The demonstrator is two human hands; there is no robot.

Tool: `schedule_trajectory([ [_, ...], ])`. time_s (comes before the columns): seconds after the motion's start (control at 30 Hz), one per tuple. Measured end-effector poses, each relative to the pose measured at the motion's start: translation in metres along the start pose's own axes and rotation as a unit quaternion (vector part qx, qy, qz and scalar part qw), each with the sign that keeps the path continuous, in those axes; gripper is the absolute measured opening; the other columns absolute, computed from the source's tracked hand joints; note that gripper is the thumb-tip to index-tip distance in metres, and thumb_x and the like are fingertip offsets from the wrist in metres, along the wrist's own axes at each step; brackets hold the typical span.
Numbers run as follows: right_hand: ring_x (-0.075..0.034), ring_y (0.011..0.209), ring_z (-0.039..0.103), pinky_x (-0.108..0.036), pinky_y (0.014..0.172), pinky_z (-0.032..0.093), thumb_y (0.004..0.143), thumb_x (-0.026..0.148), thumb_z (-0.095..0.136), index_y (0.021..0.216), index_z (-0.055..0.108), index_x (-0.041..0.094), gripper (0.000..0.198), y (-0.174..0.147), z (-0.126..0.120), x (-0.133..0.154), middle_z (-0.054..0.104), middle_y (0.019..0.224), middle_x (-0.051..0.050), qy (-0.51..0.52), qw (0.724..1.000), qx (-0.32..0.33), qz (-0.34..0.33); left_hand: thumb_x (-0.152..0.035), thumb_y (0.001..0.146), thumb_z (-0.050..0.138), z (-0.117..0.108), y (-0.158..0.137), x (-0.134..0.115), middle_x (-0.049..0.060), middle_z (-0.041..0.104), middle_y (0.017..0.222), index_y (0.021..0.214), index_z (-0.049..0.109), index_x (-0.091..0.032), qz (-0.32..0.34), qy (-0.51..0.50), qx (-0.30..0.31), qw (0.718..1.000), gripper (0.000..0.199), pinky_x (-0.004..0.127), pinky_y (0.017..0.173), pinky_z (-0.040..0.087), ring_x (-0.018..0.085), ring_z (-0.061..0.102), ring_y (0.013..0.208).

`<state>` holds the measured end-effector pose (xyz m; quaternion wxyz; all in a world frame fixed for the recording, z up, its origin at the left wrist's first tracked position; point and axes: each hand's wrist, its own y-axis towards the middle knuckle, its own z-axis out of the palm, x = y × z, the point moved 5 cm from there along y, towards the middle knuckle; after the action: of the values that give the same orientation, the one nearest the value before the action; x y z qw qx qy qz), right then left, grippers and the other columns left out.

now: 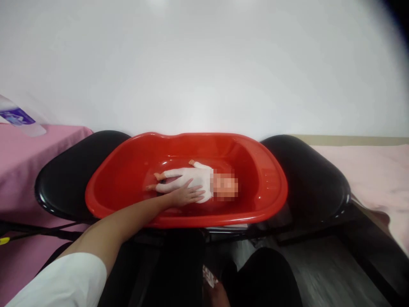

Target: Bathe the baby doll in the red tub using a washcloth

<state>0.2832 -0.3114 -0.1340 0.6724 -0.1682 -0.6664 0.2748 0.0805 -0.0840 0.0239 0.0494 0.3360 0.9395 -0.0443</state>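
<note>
My left hand (188,194) reaches into a red baby bathtub (270,187) and rests with spread fingers on the front of a baby doll (179,175). The hand lies flat on the white-clothed body, on the side closer to me. Lying on its back along the tub, the doll has its head to the right and its bare feet to the left. Its head is blurred out by large pixels. One doll arm points toward the far wall of the tub. My right hand is out of view.
The tub rests across two black chairs (64,179) (308,179) against a white wall (204,76). At left, a clear bottle (21,117) with a purple label lies on a pink-covered table (64,136). A pale pink cloth (367,170) covers a surface at right. My black-clad legs (265,277) are below.
</note>
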Motion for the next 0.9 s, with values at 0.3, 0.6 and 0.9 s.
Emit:
schedule_trajectory([
  [0.3, -0.038, 0.103, 0.066, -0.043, 0.099, 0.047, 0.049, 0.083, 0.068, 0.083, 0.078, 0.015, 0.077, 0.006, 0.000, -0.010, 0.074, 0.095, -0.016, 0.007, 0.999, -0.020, -0.024, -0.007, 0.087, 0.045, -0.010, 0.023, 0.003, 0.004, 0.035, 0.156, 0.141, 0.048, -0.029, 0.043, -0.005, -0.087, 0.995, 0.058, 0.055, 0.119, 0.002, 0.027, 0.022, 0.147],
  [0.6, -0.037, 0.114, 0.062, -0.040, 0.103, 0.044, 0.049, 0.075, 0.077, 0.092, 0.077, 0.017, 0.073, -0.008, -0.016, 0.045, 0.074, 0.102, -0.012, 0.031, 0.999, -0.011, -0.009, -0.009, 0.085, 0.051, -0.042, 0.040, 0.039, 0.014, 0.041, 0.151, 0.136, 0.048, -0.017, -0.168, 0.029, -0.186, 0.968, 0.052, 0.051, 0.116, 0.019, 0.029, 0.032, 0.140],
  [0.9, -0.034, 0.090, 0.070, -0.044, 0.083, 0.054, 0.076, 0.043, 0.072, 0.092, 0.080, 0.022, 0.028, -0.082, -0.017, 0.249, 0.075, 0.094, -0.012, -0.191, 0.935, 0.272, -0.120, -0.018, 0.093, 0.046, -0.062, 0.069, 0.065, 0.010, 0.065, 0.114, 0.112, 0.063, -0.019, -0.276, 0.011, -0.178, 0.945, 0.026, 0.038, 0.094, 0.040, 0.025, 0.056, 0.109],
])
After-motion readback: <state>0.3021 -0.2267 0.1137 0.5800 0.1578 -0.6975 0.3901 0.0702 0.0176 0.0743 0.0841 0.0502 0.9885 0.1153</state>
